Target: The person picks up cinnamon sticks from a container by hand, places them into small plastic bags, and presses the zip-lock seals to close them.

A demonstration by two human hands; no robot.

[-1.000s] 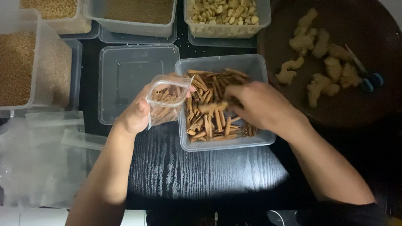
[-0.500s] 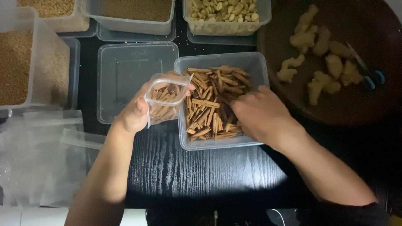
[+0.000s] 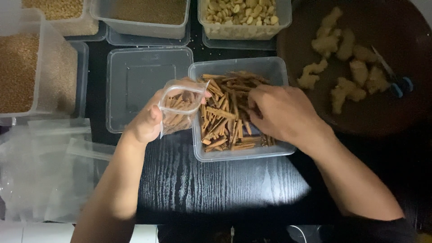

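Note:
My left hand holds a small clear plastic bag open at the left rim of a clear tub; several brown cinnamon sticks lie inside the bag. The tub is full of cinnamon sticks. My right hand reaches into the tub's right half, fingers curled down among the sticks; whether it grips any is hidden by the fingers.
An empty clear tub stands left of the stick tub. Tubs of grain, seeds and pale nuts line the back. A dark round tray holds ginger pieces and blue-handled scissors. Flat plastic bags lie front left.
My right hand has shifted within the tub, from the lower right up toward its middle, stirring the sticks. My left hand and the bag have stayed put.

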